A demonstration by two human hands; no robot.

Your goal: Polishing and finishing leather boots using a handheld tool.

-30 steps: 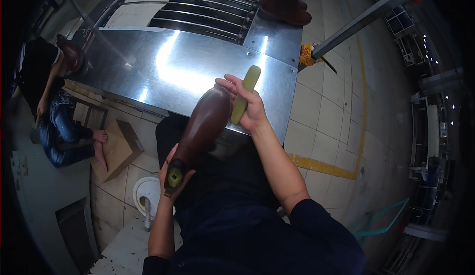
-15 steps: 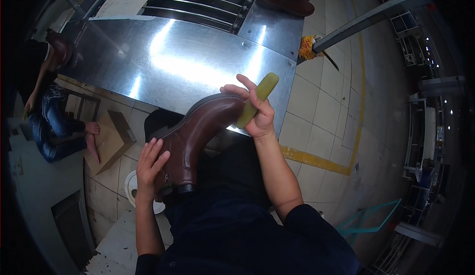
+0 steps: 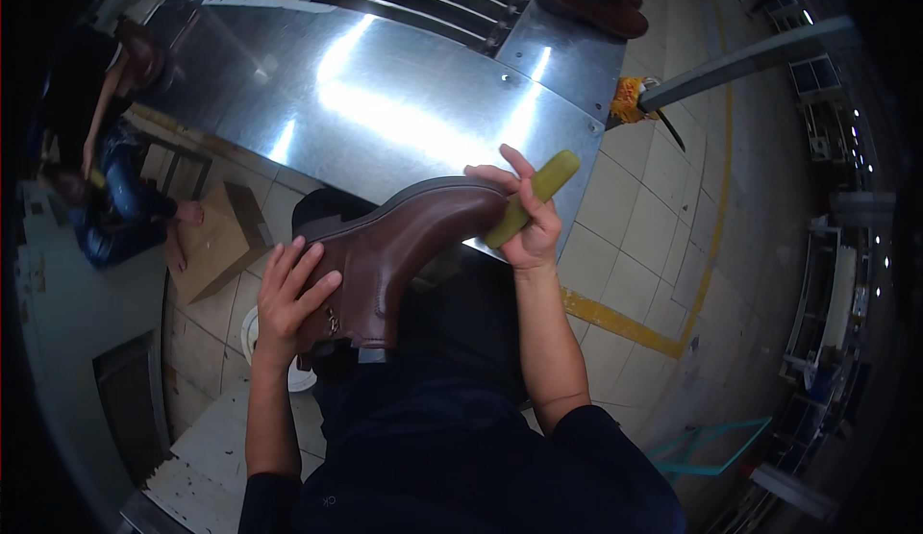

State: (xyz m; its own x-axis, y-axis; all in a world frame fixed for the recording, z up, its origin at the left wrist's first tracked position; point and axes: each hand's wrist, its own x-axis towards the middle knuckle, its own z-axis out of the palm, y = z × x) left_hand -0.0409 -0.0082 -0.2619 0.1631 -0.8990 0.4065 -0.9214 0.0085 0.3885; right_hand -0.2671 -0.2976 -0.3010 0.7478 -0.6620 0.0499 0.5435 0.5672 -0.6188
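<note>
**One boot, two hands, one stick**

Head view: 1 brown boot (image 3: 404, 255) held in the air above the person's lap, just off the near edge of the metal table (image 3: 385, 111), toe pointing toward the table, sole edge up. Left hand (image 3: 288, 298) wraps the ankle/shaft end, fingers spread over the leather, thumb side underneath; grip is full, closed on the boot. Right hand (image 3: 527, 222) at the toe end, closed around 1 yellow-green stick (image 3: 531, 198), which runs diagonally up-right and lies against the toe; fingertips also touch the toe cap. Both forearms come in from the lower edge, dark sleeves.

Table: 1 shiny sheet-metal top w/ a slatted grille (image 3: 433, 0) along its far edge. At the far right corner, dark brown shoes (image 3: 596, 0), count unclear, prob. 2. Just off the table's right edge, 1 yellow-orange brush (image 3: 630, 99) by a grey bar (image 3: 740, 58).

Floor: pale tiles, 1 yellow line (image 3: 615, 318) right of the person. Left of the table, 1 cardboard box (image 3: 216, 241) and another person (image 3: 106, 159) crouched beside it, well apart from the boot. 1 white round thing (image 3: 252, 332) below the left hand, partly hidden.
</note>
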